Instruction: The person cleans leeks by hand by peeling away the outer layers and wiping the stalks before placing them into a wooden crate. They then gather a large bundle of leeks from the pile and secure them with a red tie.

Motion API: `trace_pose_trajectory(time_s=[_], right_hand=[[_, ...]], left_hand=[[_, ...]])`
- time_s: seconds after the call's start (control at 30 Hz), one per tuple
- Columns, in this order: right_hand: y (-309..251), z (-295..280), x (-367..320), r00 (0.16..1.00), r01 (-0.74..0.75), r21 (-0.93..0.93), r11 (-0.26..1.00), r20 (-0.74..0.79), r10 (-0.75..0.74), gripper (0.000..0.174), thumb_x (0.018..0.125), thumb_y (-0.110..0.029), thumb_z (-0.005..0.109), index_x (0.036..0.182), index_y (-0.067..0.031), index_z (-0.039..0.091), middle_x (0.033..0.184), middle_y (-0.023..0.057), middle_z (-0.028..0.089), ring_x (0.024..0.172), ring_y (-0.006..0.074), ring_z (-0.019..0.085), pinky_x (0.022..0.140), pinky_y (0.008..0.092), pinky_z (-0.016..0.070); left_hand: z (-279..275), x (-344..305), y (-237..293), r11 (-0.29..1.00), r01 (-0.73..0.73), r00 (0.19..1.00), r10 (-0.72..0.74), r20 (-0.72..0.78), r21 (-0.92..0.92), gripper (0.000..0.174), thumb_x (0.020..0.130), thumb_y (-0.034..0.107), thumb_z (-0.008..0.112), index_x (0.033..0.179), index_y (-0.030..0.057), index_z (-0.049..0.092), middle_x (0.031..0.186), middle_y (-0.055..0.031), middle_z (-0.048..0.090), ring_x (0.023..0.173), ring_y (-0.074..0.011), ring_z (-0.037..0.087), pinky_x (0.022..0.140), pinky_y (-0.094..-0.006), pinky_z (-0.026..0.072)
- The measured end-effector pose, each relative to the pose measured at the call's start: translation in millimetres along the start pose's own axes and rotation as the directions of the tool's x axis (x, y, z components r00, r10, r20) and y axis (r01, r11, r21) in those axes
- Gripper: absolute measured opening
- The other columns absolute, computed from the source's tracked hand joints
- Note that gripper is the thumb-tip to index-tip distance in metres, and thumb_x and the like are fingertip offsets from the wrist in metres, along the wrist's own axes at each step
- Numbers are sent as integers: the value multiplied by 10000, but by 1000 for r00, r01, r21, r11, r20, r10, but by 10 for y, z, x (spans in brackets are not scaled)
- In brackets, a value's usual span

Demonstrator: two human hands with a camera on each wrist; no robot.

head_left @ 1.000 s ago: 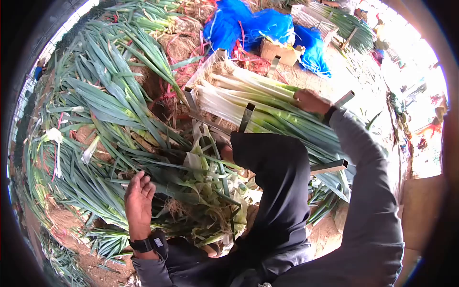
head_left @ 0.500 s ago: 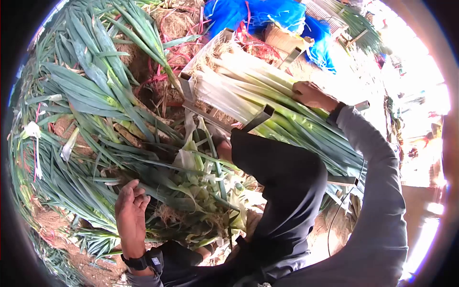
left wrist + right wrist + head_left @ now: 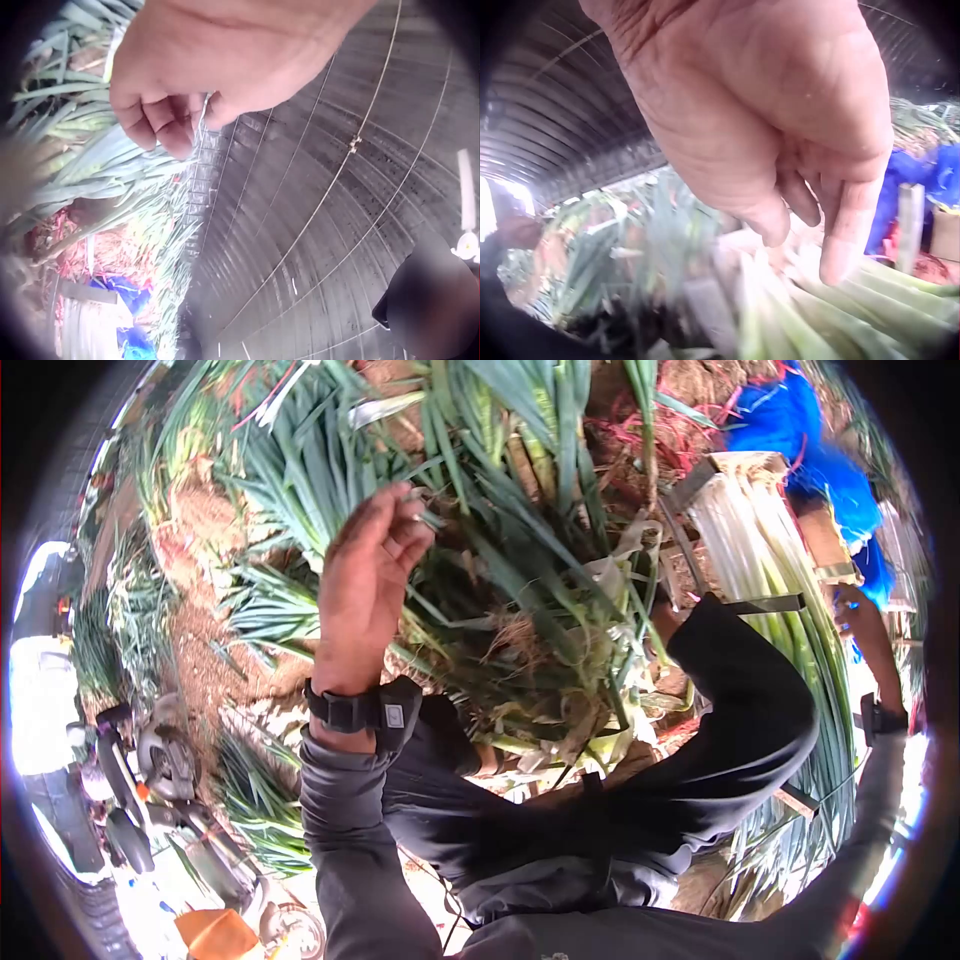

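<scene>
My left hand (image 3: 362,585) is raised over loose green leeks (image 3: 490,530), its fingers loosely bent; in the left wrist view the hand (image 3: 217,60) has a small gap between thumb and fingers, with nothing clearly held. At the right, trimmed leeks (image 3: 765,535) lie in a metal frame (image 3: 765,605), white ends at the top. My right hand (image 3: 870,630) is beside them. The right wrist view shows this hand (image 3: 765,112) palm down with fingers relaxed over the pale stalks (image 3: 802,315); whether the fingertips touch them cannot be told.
Blue netting (image 3: 845,480) and a cardboard box (image 3: 825,535) are beyond the frame. A bent leg in black trousers (image 3: 750,700) lies between the hands. Peeled leaves (image 3: 600,660) are heaped near the feet. A vehicle (image 3: 170,760) stands at the far left.
The head view has turned left, so the leeks and frame appear farther right. My right hand, earlier on the leeks' green part, now appears beside the bundle. My left hand stays raised, fingers loosely bent.
</scene>
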State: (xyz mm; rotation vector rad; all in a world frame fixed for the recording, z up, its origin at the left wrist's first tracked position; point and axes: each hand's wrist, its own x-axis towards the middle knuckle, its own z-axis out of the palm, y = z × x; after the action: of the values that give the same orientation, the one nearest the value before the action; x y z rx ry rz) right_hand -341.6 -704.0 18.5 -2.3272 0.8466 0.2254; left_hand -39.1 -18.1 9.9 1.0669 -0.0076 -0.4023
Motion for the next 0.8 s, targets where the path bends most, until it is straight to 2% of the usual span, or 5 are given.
trace_pose_trajectory(time_s=[0.13, 0.37, 0.53, 0.63, 0.8], right_hand=[[-2853, 723, -944, 927, 371, 46, 927, 39, -373, 397, 1039, -234, 562, 1363, -6, 575, 1036, 66, 672, 794, 126, 641, 671, 260, 502], [-4509, 3382, -291, 428, 362, 495, 790, 664, -613, 362, 1045, -252, 585, 1245, 48, 609, 977, 149, 707, 796, 195, 739, 592, 255, 634], [-4860, 5566, -253, 492, 487, 397, 778, 612, -619, 319, 986, -241, 671, 992, 78, 664, 842, 167, 716, 754, 158, 722, 599, 303, 585], [-4597, 6502, -342, 613, 696, 58, 716, 471, -634, 257, 948, -253, 684, 904, -1, 652, 813, 211, 690, 695, 346, 689, 599, 441, 543], [-4575, 6963, -408, 729, 684, 63, 727, -23, -684, 270, 912, -262, 715, 997, -28, 610, 963, 204, 646, 757, 432, 657, 658, 513, 542]], left_hand=[[-504, -81, 294, 983, -117, 992, 108, -71, -138, 268, 1022, 211, 634, 1213, 23, 639, 1024, -18, 693, 902, -126, 648, 935, -329, 538], [-1039, -232, 542, 928, -260, 953, 202, -228, -266, 208, 1009, 203, 655, 1155, 55, 645, 966, 7, 693, 836, -107, 645, 937, -316, 533], [-1280, -449, 665, 886, -384, 900, 296, -321, -261, 177, 1022, 192, 637, 1132, 54, 650, 958, 3, 691, 799, -84, 636, 930, -313, 535], [-1471, -492, 677, 895, -339, 930, 274, -243, -290, 165, 1029, 191, 627, 1112, 51, 655, 946, -3, 689, 792, -89, 635, 914, -310, 535], [-1484, -545, 780, 858, -385, 913, 300, -276, -340, 175, 1054, 181, 579, 1133, 34, 631, 932, -14, 681, 781, -105, 613, 887, -307, 517]])
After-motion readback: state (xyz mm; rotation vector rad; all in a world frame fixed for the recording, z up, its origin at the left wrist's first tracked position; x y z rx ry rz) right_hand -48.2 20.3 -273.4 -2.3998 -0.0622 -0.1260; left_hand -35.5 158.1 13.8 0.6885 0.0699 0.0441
